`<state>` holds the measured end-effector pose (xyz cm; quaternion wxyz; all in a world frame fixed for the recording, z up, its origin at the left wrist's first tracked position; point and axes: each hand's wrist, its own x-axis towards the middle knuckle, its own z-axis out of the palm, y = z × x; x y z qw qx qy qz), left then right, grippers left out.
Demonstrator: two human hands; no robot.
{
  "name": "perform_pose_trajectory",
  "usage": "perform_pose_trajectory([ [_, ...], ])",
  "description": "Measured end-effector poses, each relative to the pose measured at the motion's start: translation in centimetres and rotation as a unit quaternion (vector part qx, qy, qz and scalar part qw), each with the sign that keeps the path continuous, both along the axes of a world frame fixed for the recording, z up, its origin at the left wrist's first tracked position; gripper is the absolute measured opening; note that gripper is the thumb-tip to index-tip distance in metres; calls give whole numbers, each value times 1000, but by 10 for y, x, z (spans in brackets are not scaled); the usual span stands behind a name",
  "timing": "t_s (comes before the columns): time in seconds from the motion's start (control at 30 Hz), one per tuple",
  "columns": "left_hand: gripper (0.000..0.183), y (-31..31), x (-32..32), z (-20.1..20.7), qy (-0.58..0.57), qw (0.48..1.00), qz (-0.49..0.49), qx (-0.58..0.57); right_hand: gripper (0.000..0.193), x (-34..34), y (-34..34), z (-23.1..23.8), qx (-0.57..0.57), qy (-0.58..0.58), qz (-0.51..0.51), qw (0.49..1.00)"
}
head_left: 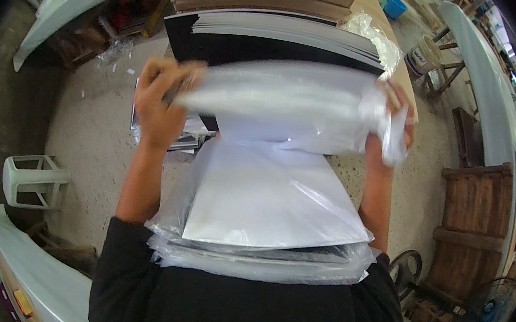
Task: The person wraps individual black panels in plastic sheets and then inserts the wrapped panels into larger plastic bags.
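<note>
**Several chances for a slip, a crease or a tear**

Clear plastic wrapping (289,104), with something white showing through it, is stretched between both hands above the person's lap. The left hand (163,97) pinches its left end between thumb and fingers; the right hand (399,116) appears to grasp the other end, though blur and film partly hide those fingers. Uneven pull could tear the film or crease its contents, and slick plastic might slide out of either grip.

Just below, a white panel (273,200) lies on a plastic-bagged stack (259,267) against the torso. Its smooth face could skid if the person leans, sending it to the speckled floor (101,126). The loose film tail (394,147) by the right hand might snag. Swung forward, the wrapping could knock the black board (219,47) and disturb the pale sheets (284,33) on it.
</note>
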<state>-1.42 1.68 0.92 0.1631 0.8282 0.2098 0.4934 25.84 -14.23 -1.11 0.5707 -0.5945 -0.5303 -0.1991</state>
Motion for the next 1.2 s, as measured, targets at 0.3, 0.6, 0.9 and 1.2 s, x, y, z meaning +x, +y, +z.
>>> perform_pose_trajectory([
  [0.3,21,21,-28,-73,51,756,-270,-594,23,17,-55,-67,-126,562,376,726],
  [0.6,32,9,-65,-249,-24,597,-200,-777,23,31,-28,-242,-227,558,93,793],
  [0.9,37,5,-60,-235,73,692,-81,-714,27,32,-16,-126,-391,291,218,846],
  [1.2,44,18,-48,-193,176,771,-77,-608,41,57,-24,-188,-466,557,226,649],
])
